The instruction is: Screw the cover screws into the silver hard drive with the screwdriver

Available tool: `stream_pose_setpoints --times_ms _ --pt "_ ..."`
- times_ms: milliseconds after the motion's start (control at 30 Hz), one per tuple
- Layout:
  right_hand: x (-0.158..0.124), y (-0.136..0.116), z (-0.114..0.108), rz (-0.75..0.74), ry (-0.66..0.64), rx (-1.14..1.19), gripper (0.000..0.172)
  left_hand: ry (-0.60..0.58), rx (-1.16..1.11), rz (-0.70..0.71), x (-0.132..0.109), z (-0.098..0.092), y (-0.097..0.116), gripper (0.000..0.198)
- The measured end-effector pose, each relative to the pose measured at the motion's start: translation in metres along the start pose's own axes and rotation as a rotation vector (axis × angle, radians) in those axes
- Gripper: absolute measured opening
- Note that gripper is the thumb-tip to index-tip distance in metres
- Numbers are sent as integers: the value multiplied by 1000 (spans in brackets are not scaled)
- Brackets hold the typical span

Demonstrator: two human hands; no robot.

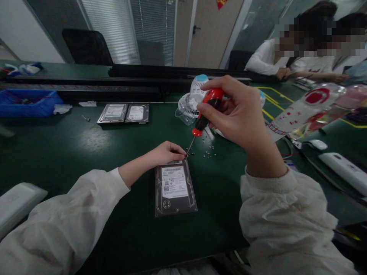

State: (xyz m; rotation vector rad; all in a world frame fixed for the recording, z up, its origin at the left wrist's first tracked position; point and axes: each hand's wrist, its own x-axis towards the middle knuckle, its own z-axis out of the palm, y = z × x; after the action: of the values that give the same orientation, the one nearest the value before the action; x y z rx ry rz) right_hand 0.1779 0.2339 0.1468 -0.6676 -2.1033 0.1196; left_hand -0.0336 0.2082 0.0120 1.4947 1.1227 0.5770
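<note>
A hard drive (174, 187) with a white label lies flat on the green table in front of me. My right hand (235, 110) grips a red and black screwdriver (208, 109), tilted so that its shaft runs down to the drive's far right corner. Beside the tip, my left hand (168, 153) rests over the drive's far edge, thumb and fingers pinched together. Whatever sits between those fingertips is too small to make out. Several loose small screws (210, 151) are scattered on the table just right of the tip.
Two more hard drives (114, 113) lie side by side farther back. A blue bin (27, 102) stands at the far left, and a white fan-like device (190, 99) is behind the screws. To the right are bottles (304, 107) and a white mouse (317, 144). Two people sit at the back right.
</note>
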Motion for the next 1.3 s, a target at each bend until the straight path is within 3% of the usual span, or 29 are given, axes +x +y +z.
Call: stream_pose_setpoints --times_ms 500,900,1167,1300 --pt "0 4 2 -26 35 0 24 -288 57 109 15 -21 9 15" --pt "0 4 3 -22 58 -22 25 -266 43 101 18 -20 7 13" --pt "-1 -5 -13 -21 -136 55 41 -236 55 97 17 -20 6 11" --pt "-1 -7 -11 13 -87 32 43 -240 57 95 16 -21 7 12"
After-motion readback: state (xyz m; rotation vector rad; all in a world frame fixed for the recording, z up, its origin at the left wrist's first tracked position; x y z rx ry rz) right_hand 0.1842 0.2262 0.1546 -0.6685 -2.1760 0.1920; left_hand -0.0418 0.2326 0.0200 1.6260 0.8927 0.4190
